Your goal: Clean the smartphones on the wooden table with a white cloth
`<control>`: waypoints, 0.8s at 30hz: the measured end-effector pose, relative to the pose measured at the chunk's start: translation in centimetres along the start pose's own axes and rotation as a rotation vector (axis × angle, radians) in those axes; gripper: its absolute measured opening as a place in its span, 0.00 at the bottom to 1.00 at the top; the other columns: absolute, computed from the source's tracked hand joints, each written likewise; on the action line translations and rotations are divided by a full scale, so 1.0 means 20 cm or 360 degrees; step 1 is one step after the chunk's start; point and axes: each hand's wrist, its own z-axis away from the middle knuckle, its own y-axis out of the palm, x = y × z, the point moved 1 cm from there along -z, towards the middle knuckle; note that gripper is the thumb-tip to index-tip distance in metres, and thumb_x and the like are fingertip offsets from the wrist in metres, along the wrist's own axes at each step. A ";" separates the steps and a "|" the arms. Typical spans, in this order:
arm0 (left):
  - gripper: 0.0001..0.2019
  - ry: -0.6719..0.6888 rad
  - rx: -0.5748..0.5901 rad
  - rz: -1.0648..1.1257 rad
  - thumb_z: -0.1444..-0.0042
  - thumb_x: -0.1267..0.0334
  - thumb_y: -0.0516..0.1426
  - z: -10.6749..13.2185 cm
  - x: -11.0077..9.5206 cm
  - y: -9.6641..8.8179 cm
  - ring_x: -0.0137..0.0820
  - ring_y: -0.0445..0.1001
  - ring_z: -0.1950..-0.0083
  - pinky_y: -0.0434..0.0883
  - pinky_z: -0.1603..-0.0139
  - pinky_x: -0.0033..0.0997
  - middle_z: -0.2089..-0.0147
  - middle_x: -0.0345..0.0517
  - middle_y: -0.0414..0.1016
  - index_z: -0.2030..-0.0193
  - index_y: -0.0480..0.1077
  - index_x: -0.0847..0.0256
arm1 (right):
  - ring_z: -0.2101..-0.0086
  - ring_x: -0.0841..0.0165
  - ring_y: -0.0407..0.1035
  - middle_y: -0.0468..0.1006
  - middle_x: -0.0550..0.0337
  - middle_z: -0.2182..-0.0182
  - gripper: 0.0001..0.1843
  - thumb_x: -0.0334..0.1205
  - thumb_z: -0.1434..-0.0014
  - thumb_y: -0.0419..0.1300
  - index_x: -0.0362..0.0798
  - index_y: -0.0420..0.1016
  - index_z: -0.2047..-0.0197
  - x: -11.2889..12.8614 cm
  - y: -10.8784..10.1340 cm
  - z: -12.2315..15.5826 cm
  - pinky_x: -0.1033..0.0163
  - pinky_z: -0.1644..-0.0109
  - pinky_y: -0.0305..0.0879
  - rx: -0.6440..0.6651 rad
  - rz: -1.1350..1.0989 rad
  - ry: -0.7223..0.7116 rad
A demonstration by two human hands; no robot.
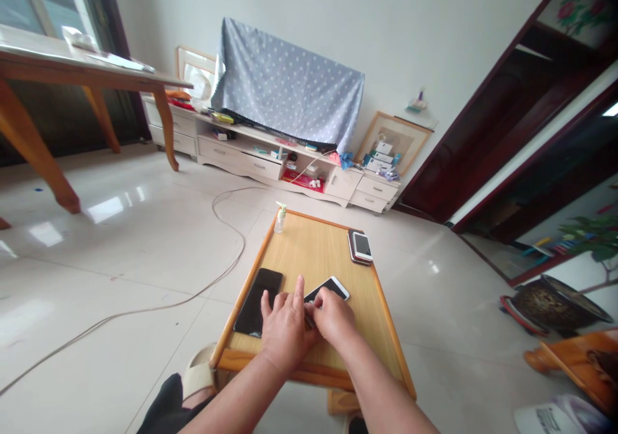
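My left hand [286, 326] is over the near part of the small wooden table, its index finger stretched forward and the other visible fingers apart. Its thumb is hidden beside my right hand. With fingers curled into a pinch, my right hand [334, 316] meets it; a small dark bit shows between the two hands, too hidden to name. A white smartphone [338, 286] with a dark screen lies partly covered behind my right hand. To the left, next to my left fingers, lies a large black tablet or phone [258, 300], screen up.
The small table [313, 247] has a raised orange-brown rim. A clear pump bottle [280, 218] stands at its far left corner, and stacked phones [361, 246] lie at the far right. A cable [232, 263] crosses the floor. Beyond is a white TV cabinet [232, 157].
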 end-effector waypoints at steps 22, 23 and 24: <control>0.38 0.0042 0.0050 -0.0098 0.46 0.50 0.60 -0.01 0.00 0.00 0.49 0.63 0.34 0.33 0.26 0.64 0.39 0.52 0.73 0.29 0.58 0.54 | 0.78 0.70 0.67 0.76 0.67 0.80 0.17 0.55 0.44 0.63 0.53 0.69 0.74 -0.25 -0.04 0.08 0.65 0.73 0.50 0.0065 -0.0272 0.0151; 0.37 0.0047 0.0055 -0.0104 0.47 0.50 0.61 -0.01 0.00 0.00 0.49 0.63 0.34 0.33 0.26 0.64 0.40 0.52 0.73 0.30 0.60 0.54 | 0.77 0.69 0.67 0.76 0.66 0.79 0.17 0.56 0.43 0.63 0.53 0.69 0.73 -0.27 -0.05 0.07 0.66 0.73 0.50 0.0042 -0.0305 0.0185; 0.37 0.0053 0.0056 -0.0110 0.47 0.50 0.61 -0.01 0.00 0.00 0.49 0.64 0.35 0.33 0.26 0.64 0.40 0.52 0.73 0.31 0.61 0.54 | 0.77 0.69 0.68 0.77 0.66 0.79 0.18 0.57 0.43 0.62 0.52 0.70 0.73 -0.29 -0.06 0.07 0.66 0.73 0.51 0.0022 -0.0326 0.0218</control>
